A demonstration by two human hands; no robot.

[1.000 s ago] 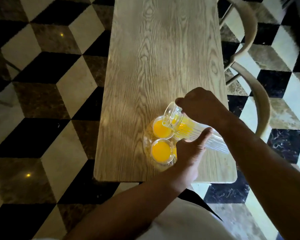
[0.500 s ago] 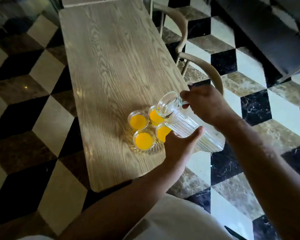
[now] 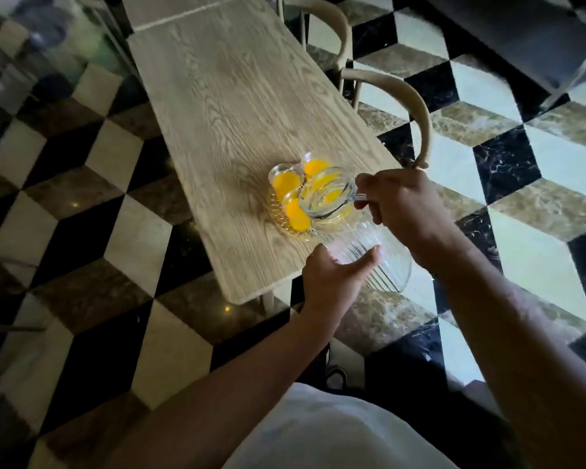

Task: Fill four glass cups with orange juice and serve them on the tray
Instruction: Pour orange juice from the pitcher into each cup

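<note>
Room: checkered marble floor (image 3: 82, 184), pale wooden tabletop (image 3: 234, 96).
Cups (image 3: 286, 181): orange-filled, clustered on the glass tray (image 3: 278, 216).
Left hand (image 3: 335, 275): grip cradles the ribbed pitcher (image 3: 359, 238).
Right hand (image 3: 403, 204): grip clamps its handle.
Change: pitcher now looks drained; pouring seems finished.

orange juice (image 3: 296, 214), clear ribbed pitcher (image 3: 362, 245) (vertical grooves), black-white-brown checkered floor (image 3: 508, 164)

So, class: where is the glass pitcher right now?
In the head view, the glass pitcher is held tilted over the cups near the table's near right corner, between both hands.
</note>
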